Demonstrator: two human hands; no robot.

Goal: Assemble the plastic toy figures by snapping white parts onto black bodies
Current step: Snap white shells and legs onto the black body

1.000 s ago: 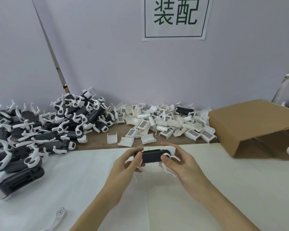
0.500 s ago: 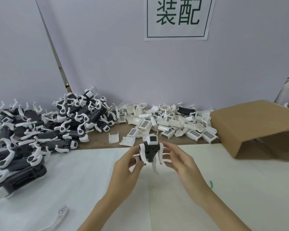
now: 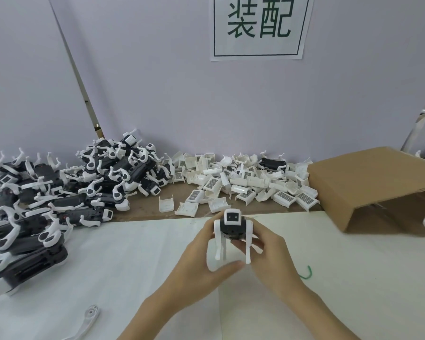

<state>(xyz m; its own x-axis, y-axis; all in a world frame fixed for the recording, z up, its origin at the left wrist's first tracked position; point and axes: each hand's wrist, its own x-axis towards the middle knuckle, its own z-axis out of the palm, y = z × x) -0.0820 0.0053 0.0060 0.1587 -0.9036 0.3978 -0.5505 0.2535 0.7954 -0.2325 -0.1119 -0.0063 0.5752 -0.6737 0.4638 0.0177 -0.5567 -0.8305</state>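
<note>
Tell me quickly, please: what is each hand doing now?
Left hand: fingers curled round the toy figure, holding it.
Right hand: fingers pinch the same toy figure from the other side.

My two hands, left hand (image 3: 201, 261) and right hand (image 3: 270, 253), hold one toy figure (image 3: 232, 229) with one white face and two white legs showing; one heap of assembled black-and-white figures (image 3: 66, 192) to my left and one spread of white shell parts (image 3: 241, 187) are too many to count; one cardboard box (image 3: 368, 185), one loose white leg (image 3: 88, 320), one green wire scrap (image 3: 307, 273), one paper sign (image 3: 259, 27)
</note>
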